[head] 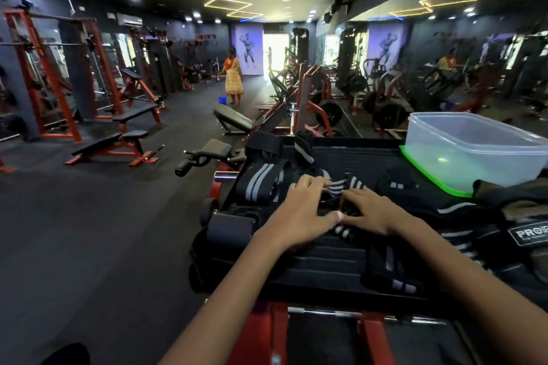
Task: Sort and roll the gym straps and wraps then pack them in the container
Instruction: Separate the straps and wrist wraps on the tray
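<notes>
Gym benches (pixel 118 145) and red racks (pixel 44 74) crowd the dark floor beyond; a person in orange (pixel 233 77) stands far down the aisle. On the ribbed black table (pixel 326 264) a clear plastic container (pixel 474 151) sits on its green lid (pixel 430 178), just beyond a heap of black, grey-striped wraps (pixel 261 184) — woven, floppy. Left hand (pixel 299 210) and right hand (pixel 370 210), fingers curled, pinch one striped wrap (pixel 341 187) between them.

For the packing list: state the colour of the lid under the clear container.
Bright green lid, seen beneath the clear container in the head view.
</notes>
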